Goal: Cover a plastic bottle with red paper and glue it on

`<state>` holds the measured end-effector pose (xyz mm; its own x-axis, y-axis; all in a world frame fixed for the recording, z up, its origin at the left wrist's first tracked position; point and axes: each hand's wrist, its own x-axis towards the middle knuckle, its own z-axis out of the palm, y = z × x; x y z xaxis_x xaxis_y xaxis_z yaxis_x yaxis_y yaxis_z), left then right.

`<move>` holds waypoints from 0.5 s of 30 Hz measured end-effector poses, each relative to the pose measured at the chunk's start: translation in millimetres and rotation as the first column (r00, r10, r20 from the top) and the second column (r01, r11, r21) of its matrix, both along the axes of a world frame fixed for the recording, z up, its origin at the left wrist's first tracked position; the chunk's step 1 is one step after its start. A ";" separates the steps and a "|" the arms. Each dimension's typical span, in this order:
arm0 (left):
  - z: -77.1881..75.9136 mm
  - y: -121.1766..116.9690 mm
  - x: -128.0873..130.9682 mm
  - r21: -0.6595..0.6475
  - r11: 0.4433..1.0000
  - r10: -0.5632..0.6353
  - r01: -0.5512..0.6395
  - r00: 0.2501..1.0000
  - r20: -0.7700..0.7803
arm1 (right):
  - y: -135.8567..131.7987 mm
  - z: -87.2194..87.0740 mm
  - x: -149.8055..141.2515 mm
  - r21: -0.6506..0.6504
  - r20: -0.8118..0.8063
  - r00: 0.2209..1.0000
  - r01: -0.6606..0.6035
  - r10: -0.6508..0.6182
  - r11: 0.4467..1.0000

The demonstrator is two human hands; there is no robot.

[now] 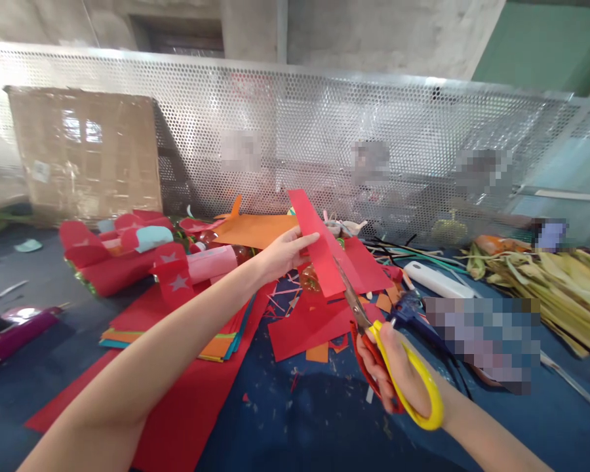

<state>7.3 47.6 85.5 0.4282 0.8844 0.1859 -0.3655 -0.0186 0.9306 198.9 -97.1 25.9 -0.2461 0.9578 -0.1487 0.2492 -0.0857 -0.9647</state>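
Note:
My left hand point(286, 254) pinches a sheet of red paper point(319, 252) by its left edge, holding it tilted above the table. Yellow-and-red-handled scissors point(427, 380) are in my right hand point(381, 367), with fingers through the loops. Their blades reach up into the red paper at its lower right. Part of the blades is hidden by the sheet. Below lie more red sheets point(299, 331) and small orange scraps point(317, 353). To the left, a stack of coloured paper point(226, 346) sits under and beside red paper shapes with silver stars point(179, 282).
A blue glue gun point(413, 314) and a white-handled tool point(440, 280) lie at right, near dried corn husks point(560, 288). An orange sheet point(255, 229) is behind my left hand. A cardboard box point(86, 157) stands against the perforated metal screen point(305, 118). A purple object point(17, 334) lies far left.

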 end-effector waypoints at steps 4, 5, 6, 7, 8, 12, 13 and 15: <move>-1.9 -1.3 2.8 -0.052 0.998 -0.020 0.021 1.000 0.016 | -0.8 -7.0 -0.1 -0.003 -0.158 0.987 -0.031 0.030 1.000; -2.0 -1.8 3.1 -0.056 0.998 -0.030 0.031 0.999 0.018 | -1.3 -8.6 0.4 -0.009 -0.164 0.986 -0.039 0.037 0.999; -2.0 -2.4 3.4 -0.056 0.998 -0.039 0.040 0.999 0.019 | -1.7 -10.0 1.2 -0.015 -0.160 0.986 -0.045 0.042 0.999; -1.8 -3.1 3.6 -0.057 0.997 -0.048 0.049 0.999 0.014 | -2.0 -11.1 2.1 -0.012 -0.150 0.988 -0.048 0.045 0.999; -1.5 -3.9 3.7 -0.056 0.997 -0.055 0.056 0.998 0.004 | -2.1 -11.9 3.1 -0.002 -0.141 0.989 -0.053 0.053 0.999; 0.8 -8.6 4.2 -0.048 0.997 -0.070 0.068 0.996 -0.048 | -0.7 -13.0 7.2 0.099 -0.110 0.989 -0.089 0.100 0.991; 1.5 -10.2 4.2 -0.043 0.996 -0.076 0.073 0.995 -0.060 | -0.3 -12.6 8.1 0.119 -0.100 0.989 -0.096 0.108 0.988; 3.0 -13.1 4.2 -0.028 0.995 -0.093 0.091 0.992 -0.082 | -0.1 -10.7 9.5 0.134 -0.081 0.991 -0.097 0.108 0.986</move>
